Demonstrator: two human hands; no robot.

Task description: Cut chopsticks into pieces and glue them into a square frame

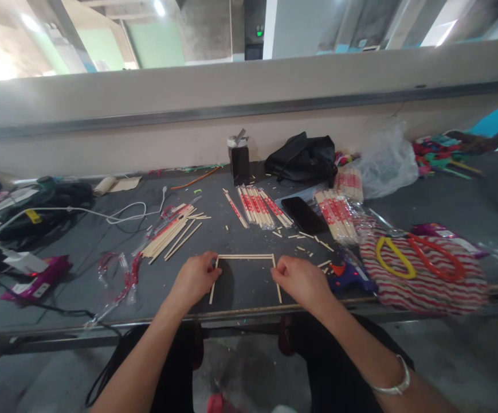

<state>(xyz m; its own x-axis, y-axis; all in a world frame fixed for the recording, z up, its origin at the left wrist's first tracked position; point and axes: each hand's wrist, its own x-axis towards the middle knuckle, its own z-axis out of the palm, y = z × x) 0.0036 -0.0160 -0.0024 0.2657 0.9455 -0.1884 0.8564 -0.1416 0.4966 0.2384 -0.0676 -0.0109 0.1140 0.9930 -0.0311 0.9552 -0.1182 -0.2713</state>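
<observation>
Wooden chopsticks form a three-sided frame point(246, 257) on the dark table, its open side facing me. My left hand point(195, 279) is closed, thumb and fingers pinching the left chopstick point(213, 292) near its upper corner. On the other side, my right hand point(299, 279) is closed around the right chopstick point(279, 293) just below the other corner. Loose chopsticks point(167, 236) lie beyond my left hand. Farther back, chopsticks in red-printed wrappers point(255, 206) sit in a row. Close to my right hand rests a blue glue gun point(354, 276), partly hidden by a striped cloth.
Scissors with yellow and red handles point(395, 258) lie on the striped cloth point(429, 289). Behind are a phone point(304, 214), a black bag point(302, 158), a dark cup point(239, 163) and a plastic bag point(388, 163). White cables point(85, 211) cross the left side. Stick scraps litter the table.
</observation>
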